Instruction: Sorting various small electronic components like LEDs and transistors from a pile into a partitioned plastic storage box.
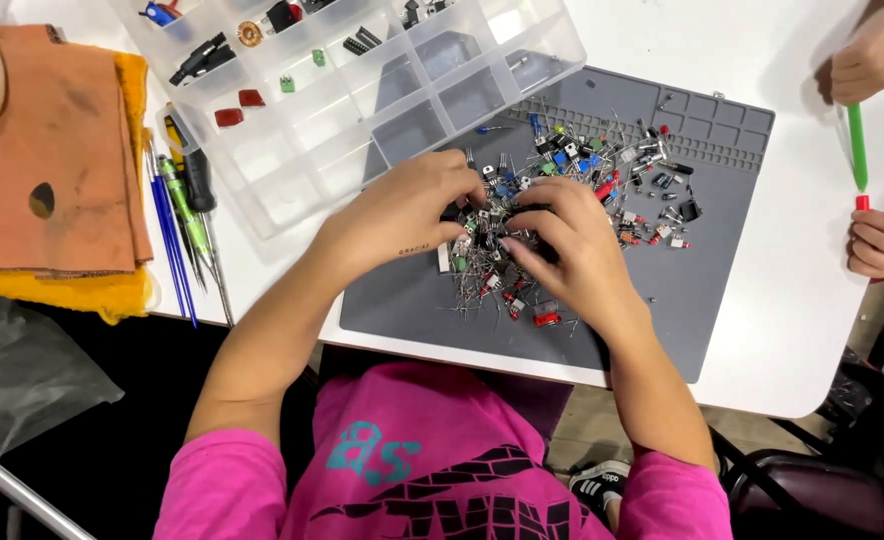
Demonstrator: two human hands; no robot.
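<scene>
Hands meet over the parts pile [552, 210] on the grey mat [722, 290]. Left hand [402, 215] has fingers curled down into the heap, tips buried among the leads — whether they pinch anything, I cannot tell. Right hand [572, 255] is bent the same way, fingertips together in the tangle, its grip hidden too. The clear organizer [362, 90] sits just beyond, overlapping the mat's far left corner, with screwdrivers [187, 225] beside it. Another person's hands [877, 150] hold a green tool at the table's right edge. Risk, as I judge it — bent leads snagging each other, so one pull drags several pieces off the mat.
</scene>
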